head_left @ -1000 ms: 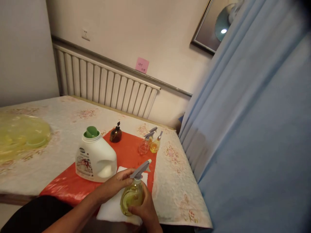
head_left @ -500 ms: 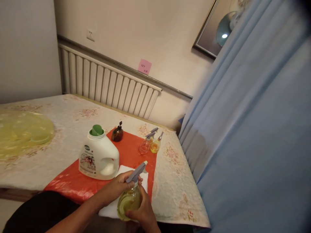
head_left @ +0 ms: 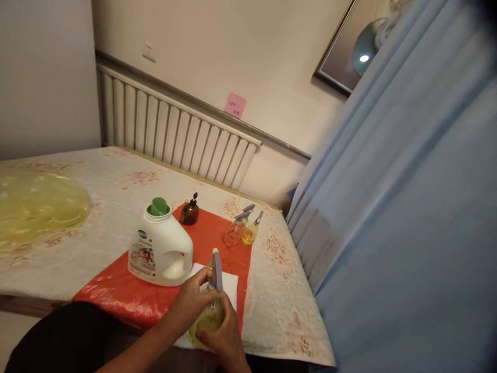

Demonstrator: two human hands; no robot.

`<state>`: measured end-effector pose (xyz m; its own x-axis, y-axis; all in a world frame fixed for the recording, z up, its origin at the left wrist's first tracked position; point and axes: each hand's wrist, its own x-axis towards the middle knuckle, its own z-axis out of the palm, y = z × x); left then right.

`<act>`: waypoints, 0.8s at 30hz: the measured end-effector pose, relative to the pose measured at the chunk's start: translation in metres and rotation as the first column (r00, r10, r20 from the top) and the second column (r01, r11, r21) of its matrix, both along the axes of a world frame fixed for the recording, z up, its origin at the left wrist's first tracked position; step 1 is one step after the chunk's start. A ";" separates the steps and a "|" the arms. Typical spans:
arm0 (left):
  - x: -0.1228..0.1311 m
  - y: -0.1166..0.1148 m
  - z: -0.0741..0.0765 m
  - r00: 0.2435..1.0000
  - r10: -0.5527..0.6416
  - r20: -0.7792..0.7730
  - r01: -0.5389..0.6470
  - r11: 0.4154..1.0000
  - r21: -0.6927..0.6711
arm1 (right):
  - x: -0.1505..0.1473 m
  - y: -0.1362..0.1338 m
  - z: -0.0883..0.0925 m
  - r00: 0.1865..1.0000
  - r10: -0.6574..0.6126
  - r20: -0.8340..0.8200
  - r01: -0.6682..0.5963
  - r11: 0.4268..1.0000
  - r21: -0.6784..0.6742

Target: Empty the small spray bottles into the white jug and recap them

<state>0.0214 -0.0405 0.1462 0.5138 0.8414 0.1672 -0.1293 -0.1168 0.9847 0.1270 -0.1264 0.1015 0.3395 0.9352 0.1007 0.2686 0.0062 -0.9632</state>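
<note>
A round clear spray bottle (head_left: 207, 321) with yellow liquid is held over a white cloth (head_left: 230, 286) at the near table edge. My left hand (head_left: 192, 299) is closed round its neck under the grey trigger head (head_left: 216, 270), which points away from me. My right hand (head_left: 223, 339) is wrapped round the bottle's lower body. A white detergent jug (head_left: 161, 254) with a green cap stands just left of my hands on the red mat (head_left: 124, 298).
Further back on the mat stand a brown pump bottle (head_left: 189, 212) and two small spray bottles (head_left: 241, 232). A yellow plastic cover (head_left: 39, 204) lies at the far left of the table. Blue curtain (head_left: 407, 217) hangs on the right; a radiator (head_left: 174, 137) lines the wall.
The grey trigger head has turned from pointing right to pointing away from me. The bottle and both hands sit a little lower and nearer; the camera has shifted slightly.
</note>
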 end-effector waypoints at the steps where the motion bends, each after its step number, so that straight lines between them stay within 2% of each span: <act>1: 0.000 0.001 0.002 1.000 0.005 0.004 -0.005 1.000 -0.013 | 0.000 0.000 0.000 1.000 0.003 0.001 -0.003 1.000 -0.007; 2: -0.001 0.002 0.004 1.000 -0.016 0.015 0.016 0.999 -0.033 | 0.000 0.001 0.000 1.000 0.005 -0.004 -0.005 1.000 -0.011; 4: -0.005 0.004 0.007 0.991 -0.128 0.050 0.131 0.988 -0.085 | 0.001 0.001 0.001 1.000 0.015 -0.026 -0.015 1.000 -0.008; 6: -0.011 0.008 0.010 0.961 -0.265 0.081 0.274 0.952 -0.135 | 0.002 0.001 0.003 0.999 0.028 -0.046 -0.028 1.000 0.006; 8: -0.016 0.011 0.009 0.933 -0.345 0.101 0.357 0.919 -0.167 | 0.003 0.002 0.005 0.998 0.041 -0.048 -0.041 0.999 0.014; 11: -0.016 0.014 0.003 0.932 -0.339 0.129 0.358 0.918 -0.173 | 0.002 0.003 0.006 0.999 0.026 -0.035 -0.026 1.000 -0.009; 16: -0.005 0.014 -0.011 0.967 -0.214 0.140 0.235 0.960 -0.152 | 0.001 0.002 0.001 0.999 0.004 -0.051 -0.005 1.000 -0.017; 19: -0.002 0.012 -0.014 0.978 -0.156 0.139 0.176 0.974 -0.142 | 0.002 0.002 -0.001 0.999 0.001 -0.052 -0.003 1.000 -0.023; 21: -0.004 0.012 -0.011 0.973 -0.167 0.157 0.188 0.973 -0.134 | 0.003 0.003 0.000 0.999 0.012 -0.050 -0.013 1.000 -0.016; 24: -0.009 0.014 -0.006 0.949 -0.277 0.153 0.296 0.947 -0.122 | 0.005 0.004 0.001 0.998 0.047 -0.046 -0.046 0.999 0.015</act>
<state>0.0120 -0.0270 0.1404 0.7182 0.6816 0.1398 -0.2664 0.0838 0.9602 0.1321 -0.1228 0.1026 0.3004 0.9487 0.0987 0.2231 0.0308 -0.9743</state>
